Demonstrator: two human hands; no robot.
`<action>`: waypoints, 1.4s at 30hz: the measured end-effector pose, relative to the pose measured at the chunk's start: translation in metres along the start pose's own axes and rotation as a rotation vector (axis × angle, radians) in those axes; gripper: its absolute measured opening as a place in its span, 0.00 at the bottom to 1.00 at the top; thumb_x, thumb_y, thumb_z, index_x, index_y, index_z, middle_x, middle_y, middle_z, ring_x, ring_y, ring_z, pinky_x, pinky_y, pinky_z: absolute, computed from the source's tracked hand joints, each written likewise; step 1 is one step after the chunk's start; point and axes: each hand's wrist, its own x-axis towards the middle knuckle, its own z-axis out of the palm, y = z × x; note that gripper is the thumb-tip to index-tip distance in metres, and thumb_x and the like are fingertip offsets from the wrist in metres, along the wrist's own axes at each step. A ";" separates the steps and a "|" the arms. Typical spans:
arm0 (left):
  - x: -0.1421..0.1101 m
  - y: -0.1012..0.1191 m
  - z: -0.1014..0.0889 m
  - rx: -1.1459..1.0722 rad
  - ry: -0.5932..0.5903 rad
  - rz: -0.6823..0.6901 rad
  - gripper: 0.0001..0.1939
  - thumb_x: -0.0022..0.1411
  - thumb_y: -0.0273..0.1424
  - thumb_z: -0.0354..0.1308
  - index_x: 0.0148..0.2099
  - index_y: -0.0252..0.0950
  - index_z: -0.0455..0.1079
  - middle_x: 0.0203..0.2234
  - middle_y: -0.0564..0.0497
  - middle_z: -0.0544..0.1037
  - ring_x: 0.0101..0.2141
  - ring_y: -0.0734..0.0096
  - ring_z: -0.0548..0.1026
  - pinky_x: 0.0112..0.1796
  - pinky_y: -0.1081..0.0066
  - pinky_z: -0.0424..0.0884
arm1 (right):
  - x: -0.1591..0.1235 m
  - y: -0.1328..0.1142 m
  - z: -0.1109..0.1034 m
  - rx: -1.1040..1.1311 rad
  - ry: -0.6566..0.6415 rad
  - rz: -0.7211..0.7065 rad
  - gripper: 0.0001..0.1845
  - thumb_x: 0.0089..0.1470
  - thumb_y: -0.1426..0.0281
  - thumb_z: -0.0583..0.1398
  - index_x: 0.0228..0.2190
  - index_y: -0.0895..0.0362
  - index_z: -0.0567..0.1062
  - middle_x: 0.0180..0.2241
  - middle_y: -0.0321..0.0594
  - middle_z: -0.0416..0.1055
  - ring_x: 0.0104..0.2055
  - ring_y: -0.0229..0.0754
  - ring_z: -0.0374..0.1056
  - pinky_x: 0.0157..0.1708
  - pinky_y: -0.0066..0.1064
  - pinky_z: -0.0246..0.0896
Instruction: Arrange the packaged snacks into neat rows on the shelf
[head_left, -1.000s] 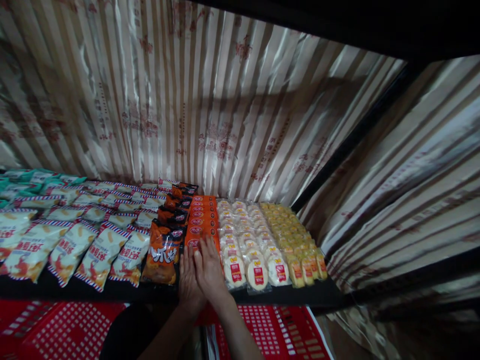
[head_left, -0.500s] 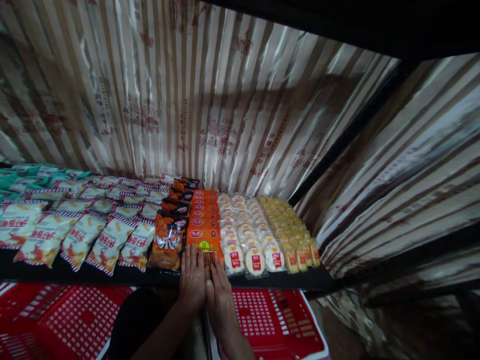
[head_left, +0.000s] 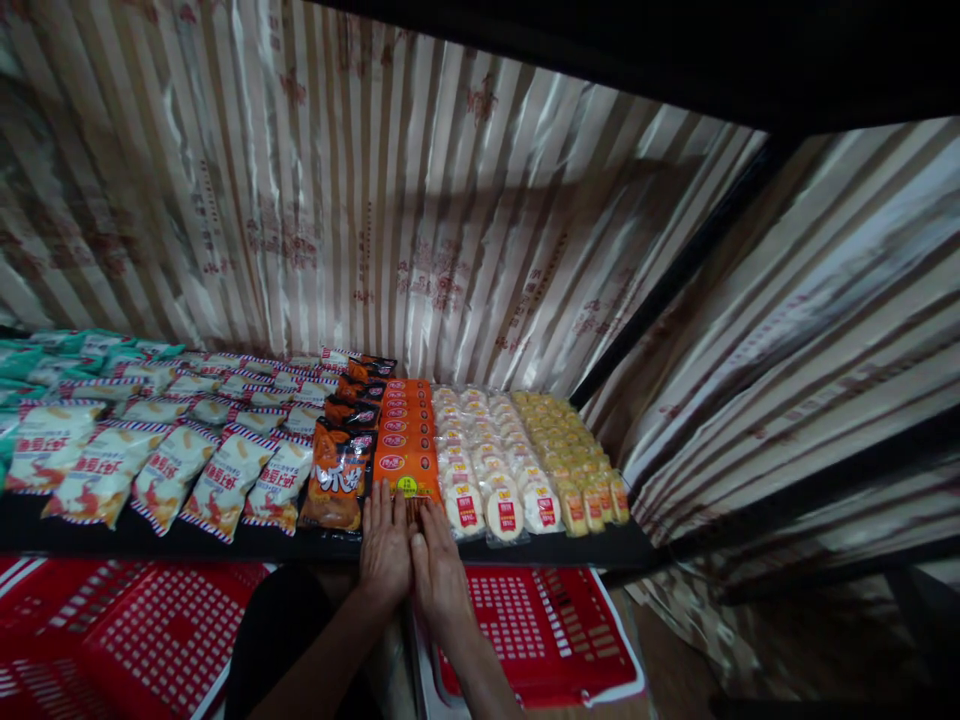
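Observation:
My left hand [head_left: 385, 548] lies flat, fingers stretched forward, over the front of a row of orange snack packets [head_left: 403, 465]. Beside it my right hand [head_left: 439, 562] rests in the same way on the front packet's right edge, fingers extended. Neither hand grips anything. The packets overlap in a column running back along the black shelf [head_left: 225, 548]. Just left of my left hand are dark orange-and-black snack bags [head_left: 339, 480]. To the right of my right hand stand rows of clear-wrapped round white crackers [head_left: 505, 512]. My palms hide part of the front packet.
White-and-orange snack bags [head_left: 229, 480] and teal bags [head_left: 97, 345] fill the left side. Yellow wrapped snacks [head_left: 592, 500] end the right. Red baskets [head_left: 169, 630] [head_left: 525, 620] sit below the shelf edge. Striped sheeting [head_left: 450, 200] hangs behind, with a black post [head_left: 667, 270] at right.
The view has shifted slightly, so the snacks on the right appear a little further left. My hands stay flat on the front orange packet, with hardly any movement.

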 end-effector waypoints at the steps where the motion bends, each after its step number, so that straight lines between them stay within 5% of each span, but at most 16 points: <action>1: 0.000 0.000 -0.002 0.003 -0.009 -0.001 0.24 0.61 0.26 0.43 0.60 0.29 0.62 0.61 0.39 0.60 0.63 0.55 0.51 0.58 0.53 0.56 | 0.001 -0.002 -0.001 0.002 -0.005 0.010 0.30 0.63 0.58 0.43 0.57 0.63 0.62 0.60 0.50 0.56 0.64 0.47 0.49 0.61 0.46 0.49; 9: -0.016 0.002 -0.008 0.056 0.052 0.104 0.26 0.59 0.25 0.45 0.60 0.25 0.60 0.59 0.36 0.62 0.61 0.54 0.56 0.56 0.56 0.59 | 0.034 -0.017 -0.004 -0.055 -0.072 -0.045 0.29 0.63 0.59 0.42 0.57 0.64 0.64 0.60 0.52 0.57 0.64 0.48 0.48 0.62 0.48 0.46; 16: -0.031 0.005 -0.010 0.030 0.075 0.165 0.29 0.57 0.27 0.48 0.61 0.28 0.58 0.59 0.37 0.62 0.60 0.53 0.57 0.56 0.55 0.60 | 0.095 -0.038 -0.001 -0.240 -0.322 -0.180 0.25 0.63 0.67 0.45 0.56 0.66 0.64 0.63 0.50 0.51 0.67 0.45 0.37 0.63 0.41 0.41; 21: -0.032 -0.001 -0.014 0.025 0.062 0.186 0.27 0.57 0.27 0.48 0.59 0.29 0.61 0.57 0.38 0.65 0.59 0.53 0.61 0.55 0.54 0.62 | 0.108 -0.040 0.006 -0.343 -0.452 -0.212 0.25 0.63 0.66 0.46 0.56 0.64 0.64 0.61 0.48 0.55 0.67 0.43 0.37 0.64 0.38 0.38; 29: -0.034 -0.003 -0.004 0.043 0.072 0.191 0.28 0.57 0.26 0.49 0.61 0.29 0.60 0.57 0.38 0.66 0.58 0.55 0.61 0.55 0.56 0.61 | 0.078 -0.039 0.001 -0.315 -0.354 -0.188 0.25 0.62 0.66 0.47 0.57 0.63 0.64 0.63 0.48 0.50 0.67 0.47 0.36 0.63 0.42 0.42; 36: -0.034 -0.008 0.005 0.022 0.087 0.152 0.25 0.62 0.24 0.43 0.60 0.27 0.60 0.58 0.38 0.64 0.59 0.59 0.59 0.56 0.60 0.60 | 0.019 -0.018 -0.003 -0.289 -0.136 -0.123 0.25 0.63 0.65 0.44 0.53 0.64 0.68 0.58 0.52 0.60 0.64 0.49 0.50 0.62 0.44 0.47; 42: -0.033 -0.005 -0.001 0.009 0.002 0.116 0.21 0.65 0.28 0.42 0.56 0.28 0.65 0.58 0.37 0.63 0.60 0.55 0.59 0.56 0.56 0.61 | 0.000 0.002 -0.002 -0.232 -0.081 -0.122 0.26 0.62 0.64 0.45 0.51 0.66 0.71 0.57 0.55 0.62 0.63 0.51 0.51 0.61 0.48 0.50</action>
